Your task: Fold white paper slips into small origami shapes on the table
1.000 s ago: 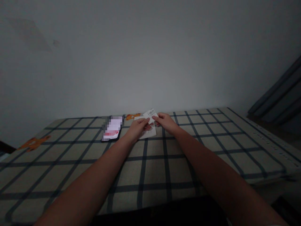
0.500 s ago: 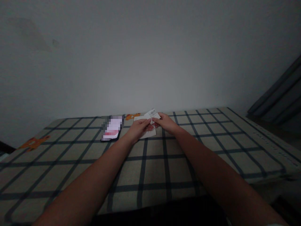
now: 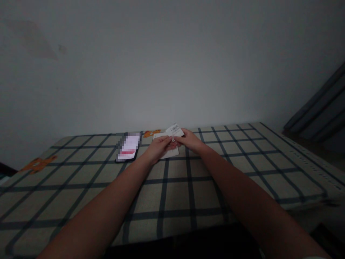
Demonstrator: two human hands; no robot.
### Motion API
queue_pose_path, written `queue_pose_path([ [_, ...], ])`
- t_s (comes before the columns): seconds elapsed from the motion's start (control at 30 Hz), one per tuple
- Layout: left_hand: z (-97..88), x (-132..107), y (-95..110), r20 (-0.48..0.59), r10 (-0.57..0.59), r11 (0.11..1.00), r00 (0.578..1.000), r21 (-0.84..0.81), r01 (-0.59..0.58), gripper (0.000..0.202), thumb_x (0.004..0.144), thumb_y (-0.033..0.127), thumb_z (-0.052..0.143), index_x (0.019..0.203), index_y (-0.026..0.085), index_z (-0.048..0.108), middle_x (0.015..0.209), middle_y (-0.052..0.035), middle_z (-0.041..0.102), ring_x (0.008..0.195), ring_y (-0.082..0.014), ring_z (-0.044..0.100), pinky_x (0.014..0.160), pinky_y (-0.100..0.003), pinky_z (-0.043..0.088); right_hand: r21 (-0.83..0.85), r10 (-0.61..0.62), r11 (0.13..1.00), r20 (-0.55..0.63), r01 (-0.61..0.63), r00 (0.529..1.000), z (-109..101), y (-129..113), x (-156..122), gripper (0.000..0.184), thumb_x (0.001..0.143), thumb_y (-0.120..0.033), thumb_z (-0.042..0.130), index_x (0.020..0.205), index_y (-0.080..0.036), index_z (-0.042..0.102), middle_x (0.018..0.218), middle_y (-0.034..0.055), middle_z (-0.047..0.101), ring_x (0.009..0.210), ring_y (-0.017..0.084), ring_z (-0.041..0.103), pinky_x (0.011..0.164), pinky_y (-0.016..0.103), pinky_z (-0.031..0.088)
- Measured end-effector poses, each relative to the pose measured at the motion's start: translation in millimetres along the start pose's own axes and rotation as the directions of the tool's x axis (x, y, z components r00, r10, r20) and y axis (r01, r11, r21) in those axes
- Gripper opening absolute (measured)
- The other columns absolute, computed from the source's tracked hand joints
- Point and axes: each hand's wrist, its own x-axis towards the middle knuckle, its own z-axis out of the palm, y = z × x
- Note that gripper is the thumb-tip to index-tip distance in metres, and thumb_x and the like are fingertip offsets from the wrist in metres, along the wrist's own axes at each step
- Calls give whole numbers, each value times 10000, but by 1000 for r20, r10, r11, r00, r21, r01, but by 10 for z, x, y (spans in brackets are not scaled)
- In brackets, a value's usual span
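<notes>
My left hand (image 3: 159, 146) and my right hand (image 3: 189, 140) meet near the far edge of the checked cloth. Between their thumbs and fingers they pinch a small white paper (image 3: 175, 130) with dark print on it, tilted up at the far side. Both hands are closed on its near edge, and the fingertips hide part of it. Under my left hand lies a larger white sheet (image 3: 171, 153), flat on the cloth and partly covered by the fingers.
A phone (image 3: 128, 147) with a lit, blurred-out screen lies left of my hands. The checked cloth (image 3: 176, 196) has orange bear prints (image 3: 37, 164). A grey wall (image 3: 172, 64) rises behind it; grey folded fabric (image 3: 320, 102) hangs at right.
Almost nothing differs. The small paper and the fingertips on it have shifted very slightly; both arms stay in place.
</notes>
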Motion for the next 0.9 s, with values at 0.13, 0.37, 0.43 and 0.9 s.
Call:
queue_pose_path([
  [0.13, -13, -2, 1, -109, 96, 976, 989, 204, -72, 345, 753, 403, 561, 972, 138, 584, 874, -87, 639, 719, -151, 602, 726, -327, 477, -75, -31, 997, -20, 30, 999, 11, -41, -12, 280, 696, -271, 594, 946, -148, 566, 898, 51, 624, 699, 106, 563, 615, 226, 464],
  [0.37, 49, -111, 98, -85, 461, 511, 884, 839, -186, 327, 692, 461, 599, 846, 176, 552, 781, -26, 593, 664, -143, 542, 599, -262, 430, -130, -30, 991, -74, 20, 997, 27, -50, -20, 216, 687, -226, 555, 881, -131, 550, 786, 22, 592, 607, 90, 530, 533, 207, 436],
  [0.43, 49, -121, 108, -30, 455, 473, 890, 855, -213, 286, 740, 451, 546, 821, 178, 565, 764, -26, 595, 681, -148, 544, 604, -261, 431, -117, -47, 992, -64, 39, 997, 26, -41, -20, 213, 684, -227, 560, 874, -134, 548, 781, 17, 587, 611, 89, 530, 525, 199, 432],
  [0.9, -5, -86, 49, -81, 381, 677, 921, 703, -218, 283, 763, 427, 513, 801, 164, 609, 724, -28, 602, 624, -142, 569, 537, -247, 481, -94, 31, 995, -42, -35, 999, -12, -48, -27, 209, 688, -249, 591, 859, -131, 567, 778, 35, 611, 584, 83, 527, 531, 204, 445],
])
